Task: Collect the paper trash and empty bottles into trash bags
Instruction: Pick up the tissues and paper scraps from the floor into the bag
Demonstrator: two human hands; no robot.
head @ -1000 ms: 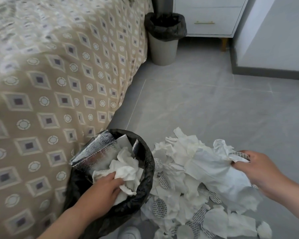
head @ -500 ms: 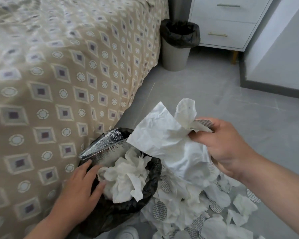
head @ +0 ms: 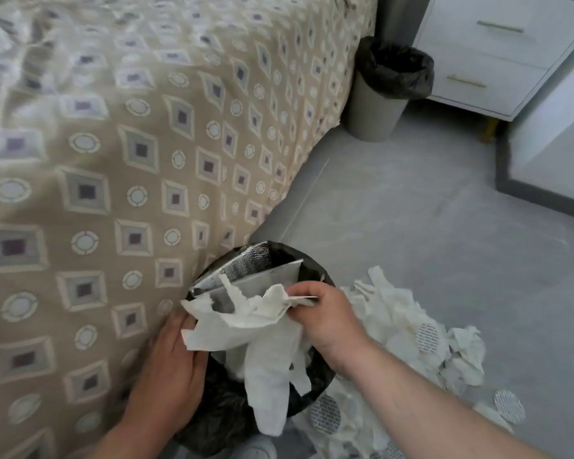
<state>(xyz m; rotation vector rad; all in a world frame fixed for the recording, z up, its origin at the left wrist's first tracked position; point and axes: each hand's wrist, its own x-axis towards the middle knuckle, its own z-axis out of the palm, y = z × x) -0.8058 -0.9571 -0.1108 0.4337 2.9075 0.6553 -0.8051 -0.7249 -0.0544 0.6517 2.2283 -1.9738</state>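
**As one hand steadies the bag, the other holds paper over it**

While the right hand (head: 325, 314) clamps its curled fingers and thumb on a crumpled white paper wad (head: 256, 329), the wad hangs over the mouth of the black trash bag (head: 217, 422) at lower centre. The left hand (head: 173, 366) lies on the bag's left rim against the patterned bed cover (head: 113, 167), fingers stretched out and close together. A silver foil sheet (head: 242, 270) sticks up inside the bag. More paper scraps (head: 398, 321) lie piled on the grey floor (head: 411, 210), lower right.
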